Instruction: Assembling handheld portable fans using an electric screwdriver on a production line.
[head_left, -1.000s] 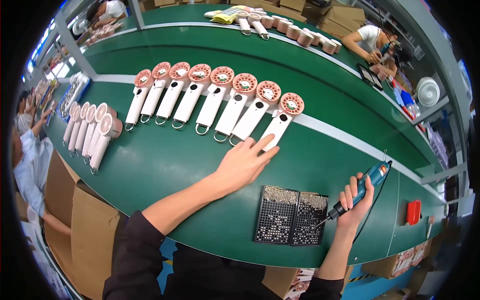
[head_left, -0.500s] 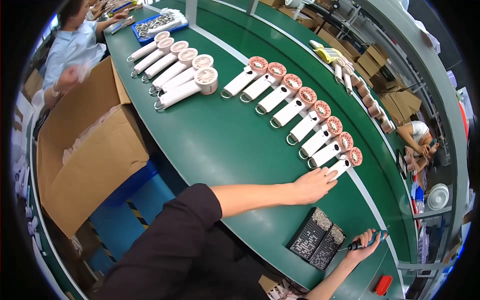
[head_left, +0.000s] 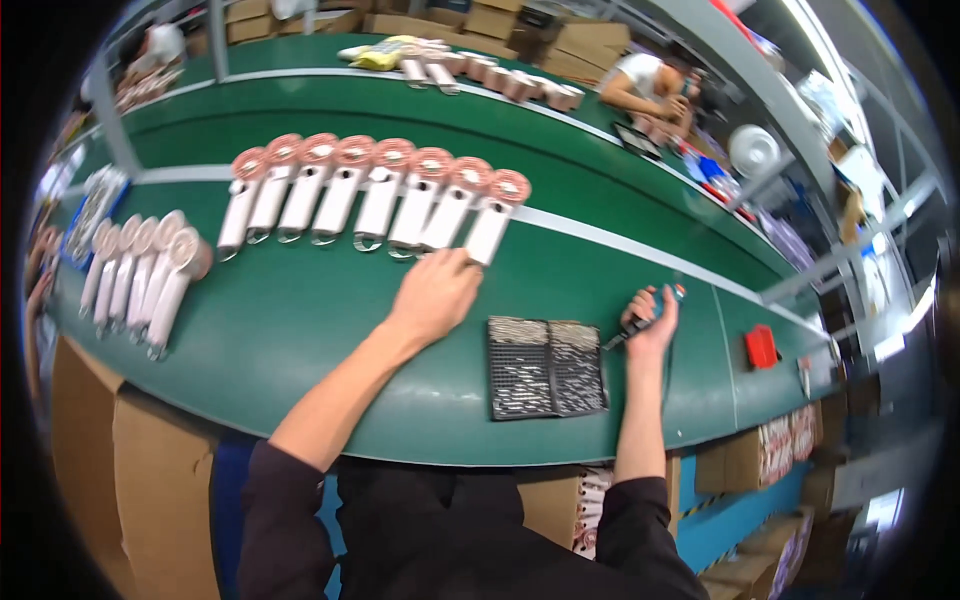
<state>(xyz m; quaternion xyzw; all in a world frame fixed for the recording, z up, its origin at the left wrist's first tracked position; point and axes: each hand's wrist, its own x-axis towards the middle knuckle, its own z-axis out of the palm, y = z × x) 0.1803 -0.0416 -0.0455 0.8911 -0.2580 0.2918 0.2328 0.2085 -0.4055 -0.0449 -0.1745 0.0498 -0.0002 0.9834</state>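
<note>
Several white handheld fans with pink heads (head_left: 375, 195) lie in a slanted row on the green bench, each with a wire loop at the handle end. My left hand (head_left: 435, 293) has its fingers closed around the loop end of the rightmost handheld fan (head_left: 490, 228), which still rests on the bench. In my right hand (head_left: 652, 322) is an electric screwdriver (head_left: 636, 327), its shaft pointing left toward a black two-part screw tray (head_left: 522, 390). Small metal screws fill the tray's grid, with loose ones heaped along its far end.
More pale pink fans (head_left: 165, 275) stand bunched at the left, near a blue basket (head_left: 92, 215) of metal parts. A red box (head_left: 761, 346) sits at the right. Across the bench, a person (head_left: 645, 95) works beside further fans. A cardboard box (head_left: 160, 480) is below the left edge.
My view has swung right, so the bench now runs more across the picture. The left hand stays at the rightmost fan; the right still holds the screwdriver beside the screw tray.
</note>
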